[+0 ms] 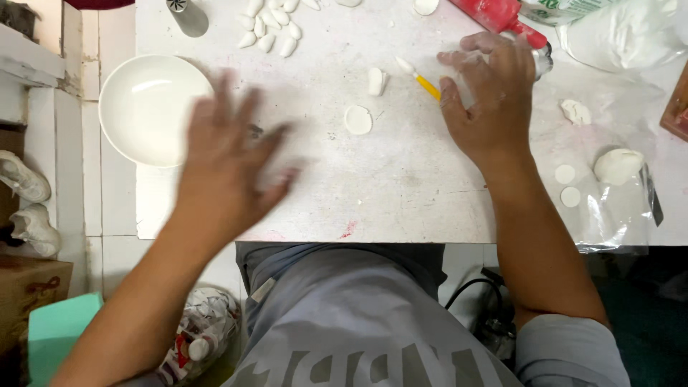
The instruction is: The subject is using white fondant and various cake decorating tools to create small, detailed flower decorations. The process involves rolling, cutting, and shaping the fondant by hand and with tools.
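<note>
Hands [222, 154] [491, 97] over dough disc [357, 120] (left blurred)

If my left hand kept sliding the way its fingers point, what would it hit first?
Probably the flat white dough disc, up and right of the left hand; the hand is motion-blurred, so its exact heading is uncertain, and the white bowl sits just beside it.

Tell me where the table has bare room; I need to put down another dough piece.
Most room lies along the near edge of the table, between the left hand and the right hand, below the flat dough disc. The far edge is crowded with shaped dough pieces; the right side holds a dough ball on plastic.
</note>
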